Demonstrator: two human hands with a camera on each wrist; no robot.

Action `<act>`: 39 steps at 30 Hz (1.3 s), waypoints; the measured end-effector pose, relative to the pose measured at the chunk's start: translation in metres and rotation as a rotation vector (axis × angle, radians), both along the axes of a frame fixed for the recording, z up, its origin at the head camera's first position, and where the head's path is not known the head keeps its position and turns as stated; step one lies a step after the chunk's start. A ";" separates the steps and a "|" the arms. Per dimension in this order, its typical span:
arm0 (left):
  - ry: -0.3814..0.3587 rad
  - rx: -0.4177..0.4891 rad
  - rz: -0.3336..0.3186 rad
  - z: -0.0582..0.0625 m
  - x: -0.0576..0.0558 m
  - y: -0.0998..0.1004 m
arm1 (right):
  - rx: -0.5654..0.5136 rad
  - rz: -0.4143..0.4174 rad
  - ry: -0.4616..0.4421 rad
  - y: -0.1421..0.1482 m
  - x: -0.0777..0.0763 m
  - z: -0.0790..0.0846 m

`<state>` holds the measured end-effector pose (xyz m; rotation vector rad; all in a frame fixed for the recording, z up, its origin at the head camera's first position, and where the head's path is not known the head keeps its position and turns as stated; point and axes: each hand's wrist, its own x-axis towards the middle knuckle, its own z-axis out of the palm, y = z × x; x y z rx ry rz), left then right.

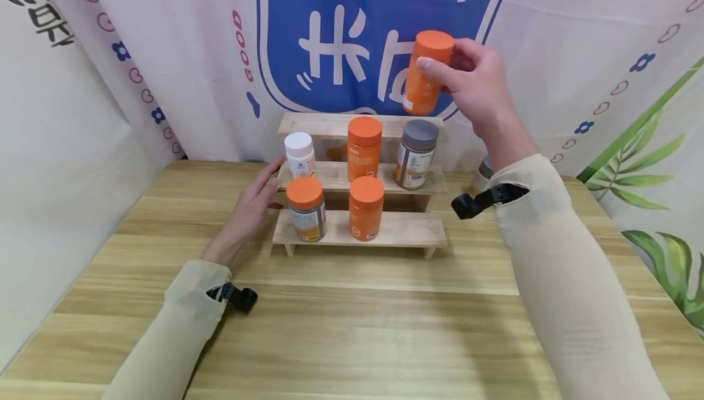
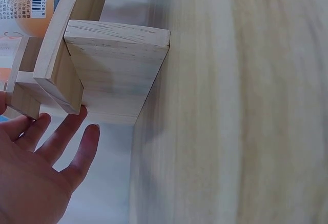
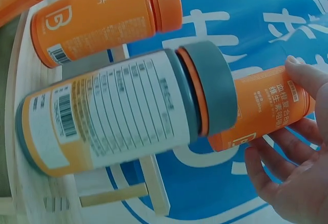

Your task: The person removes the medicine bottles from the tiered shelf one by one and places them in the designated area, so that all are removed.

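Observation:
My right hand (image 1: 480, 85) grips an orange bottle (image 1: 425, 91) upright above the right end of the top tier of a stepped wooden rack (image 1: 404, 227). In the right wrist view, thumb and fingers lie around its lidded end. My left hand (image 1: 249, 207) is at the rack's left side; the left wrist view shows its fingertips (image 2: 79, 112) against the tier ends, fingers loosely spread. On the middle tier stand a white bottle (image 1: 299, 154), an orange bottle (image 1: 363, 152) and a grey-lidded jar (image 1: 416, 157). The lower tier bears an orange-lidded jar (image 1: 307, 212) and another orange bottle (image 1: 366, 210).
A further jar (image 1: 484, 175) stands on the wooden table (image 1: 341, 320) right of the rack, partly hidden by the right wrist. Close behind the rack hangs a printed curtain (image 1: 187, 82) with a blue panel. Black camera straps are on both wrists.

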<state>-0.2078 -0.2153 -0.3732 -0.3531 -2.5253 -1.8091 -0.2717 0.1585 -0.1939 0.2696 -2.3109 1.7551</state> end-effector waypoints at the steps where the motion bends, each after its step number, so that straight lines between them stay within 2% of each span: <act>1: 0.000 0.001 0.000 0.000 0.000 0.000 | -0.008 -0.002 0.000 0.003 0.000 0.000; 14: 0.002 0.000 -0.015 0.000 -0.003 0.003 | -0.087 -0.049 -0.003 0.042 0.009 -0.010; 22: 0.000 0.002 -0.001 0.000 0.003 -0.002 | -0.058 -0.061 -0.027 0.055 0.011 -0.018; 39: -0.004 0.005 -0.004 -0.001 0.000 -0.001 | -0.080 -0.133 -0.120 0.110 0.023 -0.033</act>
